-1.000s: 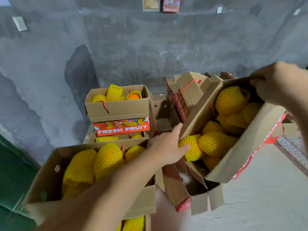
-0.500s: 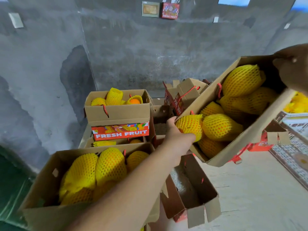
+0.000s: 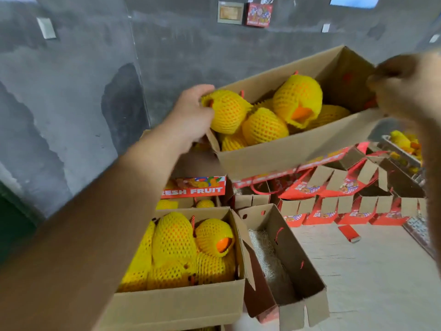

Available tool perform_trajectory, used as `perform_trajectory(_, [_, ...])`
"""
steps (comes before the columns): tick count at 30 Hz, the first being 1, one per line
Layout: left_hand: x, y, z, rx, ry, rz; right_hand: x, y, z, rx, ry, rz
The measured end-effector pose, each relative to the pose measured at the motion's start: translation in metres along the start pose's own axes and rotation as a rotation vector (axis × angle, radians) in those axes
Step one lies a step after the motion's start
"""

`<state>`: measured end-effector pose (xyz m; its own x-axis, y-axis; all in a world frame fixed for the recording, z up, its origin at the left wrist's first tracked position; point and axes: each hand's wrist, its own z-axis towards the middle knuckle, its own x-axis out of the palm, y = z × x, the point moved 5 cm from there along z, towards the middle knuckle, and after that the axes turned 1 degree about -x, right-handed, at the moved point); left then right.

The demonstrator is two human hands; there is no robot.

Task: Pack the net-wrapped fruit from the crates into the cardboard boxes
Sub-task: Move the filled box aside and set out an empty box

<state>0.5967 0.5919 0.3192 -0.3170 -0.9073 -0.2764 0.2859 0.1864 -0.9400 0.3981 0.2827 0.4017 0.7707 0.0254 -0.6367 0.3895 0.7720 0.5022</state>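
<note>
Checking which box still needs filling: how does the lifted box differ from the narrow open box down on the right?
The lifted box is held in the air, tilted, by the left hand and right hand; the narrow box rests below. The lifted box is full of net-wrapped fruit; the narrow box holds only pale straw-like padding. Both are brown cardboard, open on top, with red print outside.

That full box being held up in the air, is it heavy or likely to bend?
Probably heavy: the raised box is crowded with net-wrapped fruit, and both the left hand and right hand support its ends. Thin cardboard may sag; tilted, fruit could roll.
</note>
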Motion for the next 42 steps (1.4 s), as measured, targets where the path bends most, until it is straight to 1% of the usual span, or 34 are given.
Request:
perform_trajectory(1, [-0.016, 0.002, 0.005, 0.001, -0.017, 0.034, 0.009, 0.024, -0.019, -0.001, 0.037, 0.077])
perform_trajectory(3, [-0.049, 0.010, 0.013, 0.015, -0.056, 0.087, 0.036, 0.052, -0.045, 0.014, 0.092, 0.117])
perform_trajectory(4, [-0.064, 0.015, 0.016, 0.034, -0.079, 0.109, 0.056, 0.059, -0.051, 0.004, 0.143, 0.134])
perform_trajectory(6, [-0.090, 0.030, 0.021, 0.047, -0.108, 0.176, 0.082, 0.074, -0.065, 0.025, 0.186, 0.186])
perform_trajectory(9, [-0.117, 0.053, 0.025, 0.052, -0.118, 0.279, 0.116, 0.079, -0.086, 0.039, 0.271, 0.238])
perform_trajectory(13, [-0.141, 0.068, 0.018, 0.070, -0.132, 0.330, 0.127, 0.077, -0.102, 0.015, 0.241, 0.294])
perform_trajectory(17, [-0.147, 0.077, 0.005, 0.102, -0.094, 0.340, 0.127, 0.074, -0.109, -0.046, 0.239, 0.302])
perform_trajectory(21, [-0.146, 0.090, -0.012, 0.098, -0.092, 0.446, 0.143, 0.064, -0.122, 0.002, 0.307, 0.357])
perform_trajectory(23, [-0.143, 0.100, -0.016, 0.069, -0.074, 0.480, 0.157, 0.059, -0.130, 0.039, 0.342, 0.365])
perform_trajectory(27, [-0.141, 0.126, -0.014, -0.050, -0.048, 0.544, 0.191, 0.055, -0.137, 0.096, 0.440, 0.389])
perform_trajectory(30, [-0.139, 0.147, -0.003, -0.138, -0.026, 0.540, 0.213, 0.060, -0.133, 0.115, 0.517, 0.388])
perform_trajectory(34, [-0.142, 0.174, 0.011, -0.202, -0.035, 0.539, 0.239, 0.061, -0.132, 0.219, 0.593, 0.389])
perform_trajectory(36, [-0.141, 0.188, 0.012, -0.232, -0.015, 0.557, 0.253, 0.058, -0.140, 0.248, 0.633, 0.397])
perform_trajectory(39, [-0.135, 0.207, 0.009, -0.237, 0.018, 0.626, 0.273, 0.047, -0.154, 0.229, 0.669, 0.356])
perform_trajectory(42, [-0.125, 0.209, 0.009, -0.197, -0.016, 0.719, 0.282, 0.036, -0.159, 0.248, 0.678, 0.362])
